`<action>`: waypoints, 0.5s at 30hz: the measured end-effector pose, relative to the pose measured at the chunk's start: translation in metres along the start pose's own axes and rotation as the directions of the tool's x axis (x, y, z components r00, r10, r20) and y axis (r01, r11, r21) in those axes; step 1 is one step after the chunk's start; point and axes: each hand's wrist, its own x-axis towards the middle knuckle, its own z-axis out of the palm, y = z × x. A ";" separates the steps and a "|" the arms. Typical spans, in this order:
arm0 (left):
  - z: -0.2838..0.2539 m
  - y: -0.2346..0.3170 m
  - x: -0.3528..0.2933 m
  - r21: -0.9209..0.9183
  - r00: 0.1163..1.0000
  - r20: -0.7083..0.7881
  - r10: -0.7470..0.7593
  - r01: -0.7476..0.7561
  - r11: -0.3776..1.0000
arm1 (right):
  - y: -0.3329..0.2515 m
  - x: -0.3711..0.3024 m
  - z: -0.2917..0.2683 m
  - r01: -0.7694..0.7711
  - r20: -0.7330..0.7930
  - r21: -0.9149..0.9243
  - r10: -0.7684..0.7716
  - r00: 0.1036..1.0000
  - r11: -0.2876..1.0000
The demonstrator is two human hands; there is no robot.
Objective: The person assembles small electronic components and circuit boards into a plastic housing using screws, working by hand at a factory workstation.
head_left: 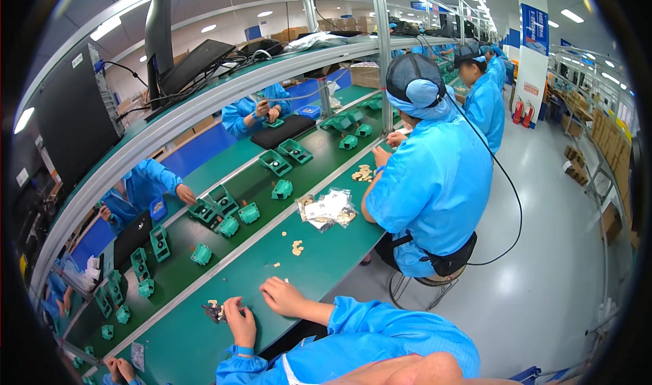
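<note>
My left hand (240, 325), with a blue band at the wrist, is over the green bench with its fingers bent together. Its fingertips are beside a small heap of dark and tan pieces (214, 311); what they pinch, if anything, is too small to make out. My right hand (284, 298) lies on the bench just to the right, palm down, its fingers stretched forward and nothing visible in them. A few loose tan pieces (297, 248) are scattered beyond it.
Clear plastic bags (327, 210) and a tan pile (363, 173) lie farther along the bench. Green housings (201, 254) stand on the dark green belt (178, 274) past a metal rail. A seated co-worker (431, 161) is at the right; another person's hands (119, 369) are at lower left.
</note>
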 end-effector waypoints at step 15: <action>0.000 0.009 0.000 -0.071 0.999 0.004 0.038 -0.038 0.997 | -0.001 -0.002 -0.002 -0.048 0.002 0.046 0.048 0.999 0.998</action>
